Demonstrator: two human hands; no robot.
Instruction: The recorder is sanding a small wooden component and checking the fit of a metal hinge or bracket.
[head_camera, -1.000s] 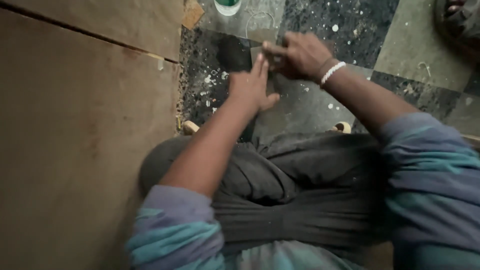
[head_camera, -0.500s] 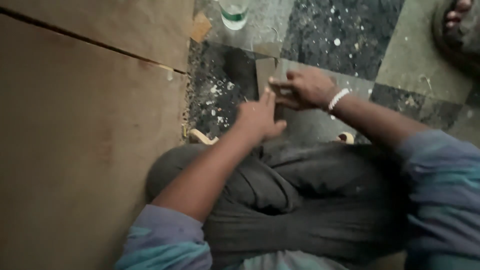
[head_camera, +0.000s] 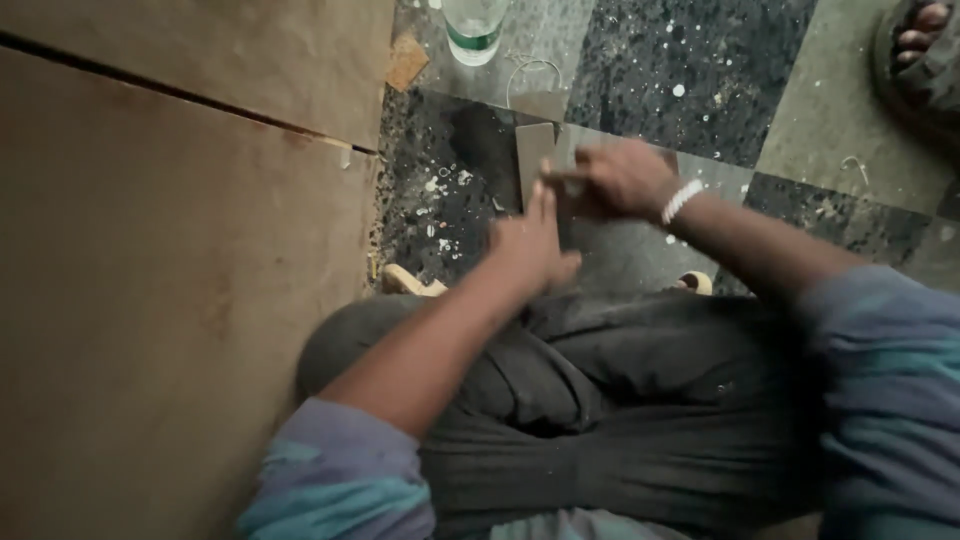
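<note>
I squat over a speckled tiled floor. A flat grey rectangular block (head_camera: 534, 158) lies on the floor in front of my knees. My right hand (head_camera: 622, 180), with a white band at the wrist, is closed on a small flat tool at the block's right side; the tool is blurred and mostly hidden. My left hand (head_camera: 530, 245) stretches its fingers forward, and the fingertips press at the spot where the right hand meets the block.
Large brown plywood sheets (head_camera: 170, 260) cover the left side. A clear plastic bottle (head_camera: 474, 24) stands at the far edge, with a small wood scrap (head_camera: 405, 62) beside it. Another person's sandalled foot (head_camera: 915, 45) is at the top right. Sandals (head_camera: 405, 282) peek out under my legs.
Both hands have drawn back toward my body, staying together, and more of the grey block's far end now shows. The view has also tilted slightly.
</note>
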